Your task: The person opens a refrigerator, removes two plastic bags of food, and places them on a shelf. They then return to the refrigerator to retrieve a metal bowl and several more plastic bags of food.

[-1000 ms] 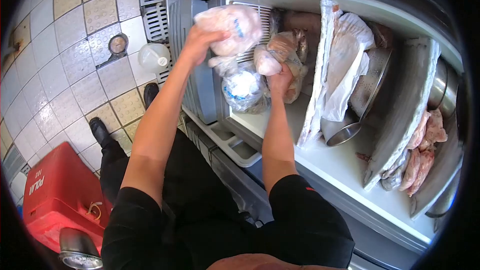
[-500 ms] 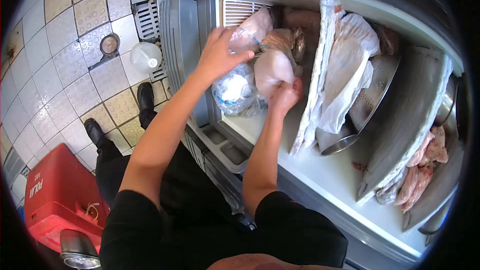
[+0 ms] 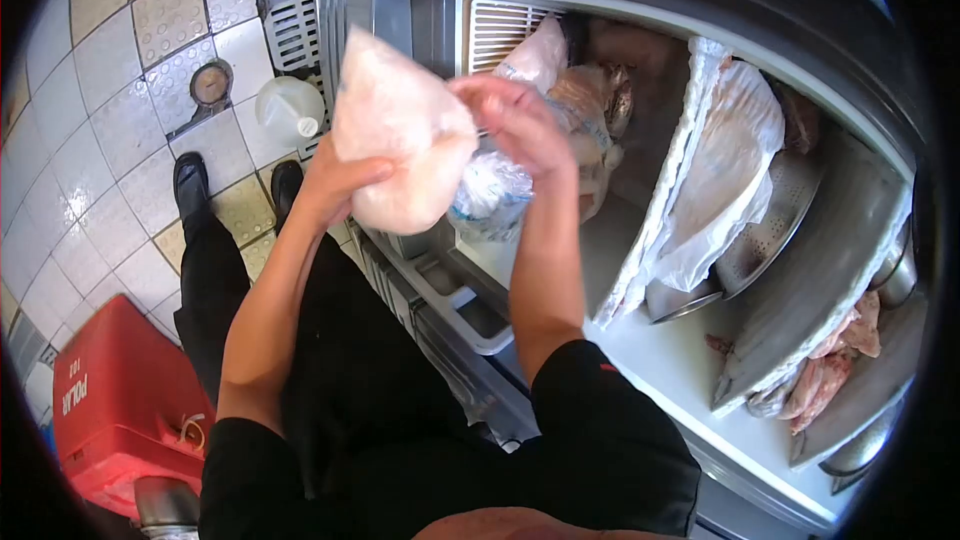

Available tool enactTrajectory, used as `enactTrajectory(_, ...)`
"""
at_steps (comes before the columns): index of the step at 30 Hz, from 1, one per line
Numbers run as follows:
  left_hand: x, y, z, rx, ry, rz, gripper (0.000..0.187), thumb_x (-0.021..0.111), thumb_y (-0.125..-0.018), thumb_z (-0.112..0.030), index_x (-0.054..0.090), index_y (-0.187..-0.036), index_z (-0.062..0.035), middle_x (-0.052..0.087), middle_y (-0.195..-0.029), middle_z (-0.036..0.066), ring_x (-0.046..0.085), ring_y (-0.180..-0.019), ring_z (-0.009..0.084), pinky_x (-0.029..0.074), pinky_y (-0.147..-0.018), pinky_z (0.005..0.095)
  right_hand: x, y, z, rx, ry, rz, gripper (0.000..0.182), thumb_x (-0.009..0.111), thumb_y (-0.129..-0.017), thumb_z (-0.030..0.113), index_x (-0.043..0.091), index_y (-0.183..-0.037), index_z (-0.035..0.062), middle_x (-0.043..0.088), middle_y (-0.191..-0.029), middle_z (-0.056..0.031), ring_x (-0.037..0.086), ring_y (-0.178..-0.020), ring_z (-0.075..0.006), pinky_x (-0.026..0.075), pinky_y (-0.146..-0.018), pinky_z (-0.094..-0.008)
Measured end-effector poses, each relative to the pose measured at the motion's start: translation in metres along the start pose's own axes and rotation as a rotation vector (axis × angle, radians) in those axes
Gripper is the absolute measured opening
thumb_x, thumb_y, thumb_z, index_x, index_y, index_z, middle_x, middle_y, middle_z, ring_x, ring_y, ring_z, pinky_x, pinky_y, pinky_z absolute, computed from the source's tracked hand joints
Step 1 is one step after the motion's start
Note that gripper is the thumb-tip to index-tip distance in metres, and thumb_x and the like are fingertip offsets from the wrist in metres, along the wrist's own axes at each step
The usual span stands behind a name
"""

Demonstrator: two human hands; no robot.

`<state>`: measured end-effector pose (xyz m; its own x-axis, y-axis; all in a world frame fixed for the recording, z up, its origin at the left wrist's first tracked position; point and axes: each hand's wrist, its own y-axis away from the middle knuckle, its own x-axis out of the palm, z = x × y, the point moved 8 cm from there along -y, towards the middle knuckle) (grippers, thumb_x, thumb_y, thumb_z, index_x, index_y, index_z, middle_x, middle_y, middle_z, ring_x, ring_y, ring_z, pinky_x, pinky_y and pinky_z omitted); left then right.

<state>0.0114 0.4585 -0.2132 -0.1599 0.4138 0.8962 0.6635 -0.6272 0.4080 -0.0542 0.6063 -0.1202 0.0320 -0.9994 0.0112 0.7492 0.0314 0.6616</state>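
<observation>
My left hand (image 3: 338, 182) grips a bulging plastic bag of pale pink frozen food (image 3: 405, 135) from below, thumb across its front, and holds it outside the freezer's front edge. My right hand (image 3: 525, 130) is at the bag's right edge, its curled fingers smeared by motion. Beneath the right hand, inside the chest freezer (image 3: 640, 360), lies a clear bag with a white and blue bundle (image 3: 492, 190). Behind it are another pale pink bag (image 3: 537, 55) and a brownish bag (image 3: 580, 95).
A frost-covered divider (image 3: 665, 185) stands beside a white plastic sheet (image 3: 720, 170) and a steel colander (image 3: 770, 230). Farther right is raw meat (image 3: 825, 380). A red POLAR box (image 3: 125, 400) and a translucent jug (image 3: 288, 108) stand on the tiled floor (image 3: 110, 100).
The pale pink bag has come up out of the freezer and left, passing into my left hand. My right hand has risen towards the bag's edge. My feet have shifted.
</observation>
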Motion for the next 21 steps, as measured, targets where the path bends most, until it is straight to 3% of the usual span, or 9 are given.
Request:
enactTrajectory(2, -0.019, 0.012, 0.001, -0.016, 0.061, -0.028, 0.080, 0.081, -0.060, -0.013, 0.040, -0.128, 0.0013, 0.056, -0.116, 0.012, 0.054, -0.109, 0.0236, 0.044, -0.094, 0.0377, -0.077, -0.023, 0.024, -0.047, 0.526, -0.382, 0.018, 0.062, -0.085, 0.017, 0.066, -0.096, 0.0043, 0.066, -0.085, -0.0025, 0.059, -0.076, -0.0093, 0.046, -0.067, -0.0242)
enactTrajectory(4, -0.044, 0.030, 0.009, -0.080, 0.009, -0.054, 0.084, 0.081, -0.058, -0.015, 0.039, -0.129, 0.0013, 0.056, -0.116, 0.013, 0.057, -0.105, 0.0248, 0.047, -0.090, 0.0382, -0.147, -0.041, 0.058, -0.372, 0.822, -0.675, 0.017, 0.055, -0.083, 0.007, 0.066, -0.095, 0.0010, 0.067, -0.086, -0.0120, 0.063, -0.078, -0.0171, 0.048, -0.070, -0.0288)
enactTrajectory(7, -0.078, 0.051, 0.027, -0.170, -0.040, -0.069, 0.085, 0.082, -0.057, -0.015, 0.039, -0.130, 0.0006, 0.057, -0.115, 0.012, 0.058, -0.103, 0.0253, 0.048, -0.089, 0.0388, -0.237, -0.082, 0.064, 0.017, 1.725, -0.738, 0.033, 0.053, -0.076, 0.011, 0.063, -0.106, 0.0035, 0.061, -0.108, -0.0228, 0.058, -0.103, -0.0348, 0.043, -0.093, -0.0438)
enactTrajectory(10, -0.102, 0.053, 0.041, -0.253, -0.027, -0.044, 0.085, 0.082, -0.057, -0.011, 0.039, -0.130, -0.0015, 0.056, -0.117, 0.011, 0.056, -0.106, 0.0243, 0.045, -0.092, 0.0382, -0.271, -0.099, 0.053, -0.002, 2.045, -0.639, 0.040, 0.053, -0.078, 0.014, 0.058, -0.117, 0.0050, 0.056, -0.120, -0.0206, 0.054, -0.111, -0.0348, 0.036, -0.099, -0.0485)
enactTrajectory(11, -0.105, 0.051, 0.047, -0.282, -0.010, -0.033, 0.085, 0.082, -0.058, -0.010, 0.038, -0.131, -0.0023, 0.055, -0.118, 0.010, 0.055, -0.108, 0.0238, 0.044, -0.094, 0.0378, -0.297, -0.095, 0.045, 0.388, 2.138, -0.609, 0.048, 0.052, -0.082, 0.023, 0.049, -0.127, 0.0070, 0.049, -0.130, -0.0174, 0.047, -0.120, -0.0347, 0.026, -0.103, -0.0568)
enactTrajectory(13, -0.106, 0.044, 0.052, -0.306, 0.027, -0.041, 0.086, 0.082, -0.058, -0.009, 0.038, -0.131, -0.0023, 0.055, -0.118, 0.010, 0.054, -0.109, 0.0235, 0.044, -0.094, 0.0377, -0.285, -0.096, 0.060, 0.297, 2.188, -0.760, 0.050, 0.050, -0.084, 0.027, 0.047, -0.130, 0.0093, 0.045, -0.134, -0.0159, 0.042, -0.125, -0.0328, 0.023, -0.103, -0.0589)
enactTrajectory(15, -0.113, 0.041, 0.053, -0.325, 0.033, -0.041, 0.086, 0.082, -0.058, -0.008, 0.038, -0.131, -0.0023, 0.055, -0.119, 0.010, 0.054, -0.109, 0.0232, 0.044, -0.094, 0.0376, -0.262, -0.087, 0.064, 0.590, 2.291, -0.750, 0.055, 0.048, -0.086, 0.034, 0.042, -0.136, 0.0116, 0.035, -0.143, -0.0131, 0.030, -0.133, -0.0303, 0.020, -0.105, -0.0580)
enactTrajectory(18, -0.124, 0.033, 0.051, -0.307, 0.009, -0.033, 0.086, 0.082, -0.058, -0.008, 0.038, -0.131, -0.0024, 0.055, -0.119, 0.010, 0.054, -0.109, 0.0227, 0.044, -0.094, 0.0375, -0.269, -0.097, 0.063, 0.436, 2.408, -0.823, 0.046, 0.058, -0.078, 0.023, 0.057, -0.122, 0.0108, 0.052, -0.130, -0.0122, 0.046, -0.123, -0.0296, 0.037, -0.099, -0.0478)
enactTrajectory(21, -0.118, 0.031, 0.044, -0.315, -0.027, -0.016, 0.084, 0.082, -0.058, -0.009, 0.040, -0.130, -0.0025, 0.056, -0.118, 0.010, 0.055, -0.108, 0.0224, 0.044, -0.095, 0.0371, -0.291, -0.103, 0.057, 0.665, 2.498, -0.718, 0.059, 0.049, -0.085, 0.035, 0.039, -0.137, 0.0088, 0.031, -0.146, -0.0118, 0.026, -0.136, -0.0282, 0.019, -0.109, -0.0494)
